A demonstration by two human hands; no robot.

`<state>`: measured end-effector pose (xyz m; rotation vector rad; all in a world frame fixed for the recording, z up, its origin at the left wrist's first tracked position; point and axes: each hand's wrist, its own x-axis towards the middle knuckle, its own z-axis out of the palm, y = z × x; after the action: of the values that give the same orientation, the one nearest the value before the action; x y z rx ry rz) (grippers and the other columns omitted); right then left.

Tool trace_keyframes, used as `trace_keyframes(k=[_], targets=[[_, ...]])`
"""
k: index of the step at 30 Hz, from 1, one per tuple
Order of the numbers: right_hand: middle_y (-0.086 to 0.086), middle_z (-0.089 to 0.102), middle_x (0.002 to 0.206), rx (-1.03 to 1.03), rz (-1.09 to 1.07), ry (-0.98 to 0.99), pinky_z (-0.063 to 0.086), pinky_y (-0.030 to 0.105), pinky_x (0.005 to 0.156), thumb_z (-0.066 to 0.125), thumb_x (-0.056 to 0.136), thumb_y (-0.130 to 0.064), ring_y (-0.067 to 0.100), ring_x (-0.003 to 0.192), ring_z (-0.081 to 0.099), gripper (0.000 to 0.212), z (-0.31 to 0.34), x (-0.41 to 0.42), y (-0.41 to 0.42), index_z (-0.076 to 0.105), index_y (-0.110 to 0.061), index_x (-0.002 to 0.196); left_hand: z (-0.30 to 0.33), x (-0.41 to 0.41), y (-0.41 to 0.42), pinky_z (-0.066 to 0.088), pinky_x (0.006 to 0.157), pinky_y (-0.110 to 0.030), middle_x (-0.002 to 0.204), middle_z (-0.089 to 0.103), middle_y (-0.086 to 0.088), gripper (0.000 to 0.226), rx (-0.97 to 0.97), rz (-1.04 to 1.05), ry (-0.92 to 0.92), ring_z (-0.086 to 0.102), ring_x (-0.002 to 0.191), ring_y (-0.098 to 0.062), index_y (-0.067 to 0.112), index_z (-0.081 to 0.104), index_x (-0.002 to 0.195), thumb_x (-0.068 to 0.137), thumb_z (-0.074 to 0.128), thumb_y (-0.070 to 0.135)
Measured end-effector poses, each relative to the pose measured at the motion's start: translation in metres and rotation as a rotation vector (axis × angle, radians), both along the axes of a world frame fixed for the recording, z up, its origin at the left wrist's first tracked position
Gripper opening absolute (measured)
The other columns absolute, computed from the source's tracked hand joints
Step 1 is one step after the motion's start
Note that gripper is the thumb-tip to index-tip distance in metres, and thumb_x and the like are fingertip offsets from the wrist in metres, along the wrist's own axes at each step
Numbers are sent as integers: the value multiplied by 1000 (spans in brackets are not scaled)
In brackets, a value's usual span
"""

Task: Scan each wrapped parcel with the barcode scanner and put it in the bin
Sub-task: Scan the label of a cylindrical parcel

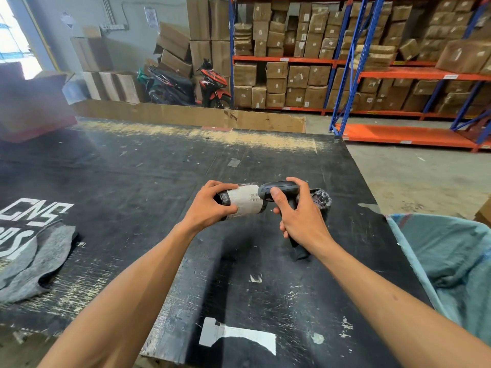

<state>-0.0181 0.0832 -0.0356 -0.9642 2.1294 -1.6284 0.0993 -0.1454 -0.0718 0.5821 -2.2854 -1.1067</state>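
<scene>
The left hand (210,205) grips the parcel (245,200), label up; the right hand (297,216) grips the scanner (279,189). Hold both steady, with the scanner's nose squarely on the barcode (253,196).

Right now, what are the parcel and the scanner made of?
The parcel looks wrapped in shiny black plastic film, crinkly and glossy, with a white paper label. The scanner seems to be hard, smooth dark plastic with a dull sheen.

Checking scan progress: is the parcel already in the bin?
No, the left hand holds the parcel above the table while the right hand holds the scanner at its label.
</scene>
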Motion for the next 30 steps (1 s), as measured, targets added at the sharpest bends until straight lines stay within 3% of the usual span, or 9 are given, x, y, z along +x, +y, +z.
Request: trace_keyframes(k=[13, 17, 20, 23, 26, 30], targets=[[-7, 77, 88, 10, -8, -13, 57, 31, 47, 59, 86, -81, 15, 52, 68, 61, -4, -3, -1, 36, -55, 136, 0, -2, 0, 53, 93, -28, 119, 54, 10, 52, 3, -5, -10, 57, 110, -9, 37, 72, 121, 72, 84, 23], [-1, 76, 92, 74, 1, -26, 58, 28, 48, 63, 91, -68, 14, 55, 72, 61, -12, -9, 2, 36, -49, 142, 0, -3, 3, 53, 91, -28, 116, 56, 11, 51, 57, 9, 23, 59, 107, -5, 40, 73, 118, 71, 82, 23], [7, 73, 101, 181, -6, -102, 63, 34, 53, 65, 97, -53, 20, 61, 77, 60, -24, -14, 6, 36, -34, 146, -1, -5, 8, 53, 96, -30, 116, 58, 11, 52, 119, 45, 67, 60, 107, -4, 40, 72, 119, 69, 81, 30], [13, 70, 110, 364, -61, -96, 67, 46, 69, 61, 101, -49, 30, 71, 79, 52, -40, -18, 15, 39, -20, 139, -1, -10, 16, 52, 90, -25, 115, 59, 10, 53, 203, 63, 129, 61, 103, -3, 42, 72, 118, 65, 81, 36], [20, 71, 120, 605, -143, 24, 54, 49, 96, 53, 105, -52, 42, 107, 70, 54, -58, -24, 29, 37, -11, 136, -2, -17, 28, 52, 82, -18, 116, 60, 11, 51, 254, 42, 184, 62, 98, 1, 46, 73, 114, 65, 82, 36], [24, 64, 133, 722, -192, 16, 48, 50, 101, 49, 108, -50, 45, 123, 59, 61, -72, -32, 49, 31, -5, 144, -1, -32, 47, 57, 85, -24, 121, 63, 5, 51, 298, 1, 244, 66, 100, -5, 44, 74, 113, 64, 84, 37]])
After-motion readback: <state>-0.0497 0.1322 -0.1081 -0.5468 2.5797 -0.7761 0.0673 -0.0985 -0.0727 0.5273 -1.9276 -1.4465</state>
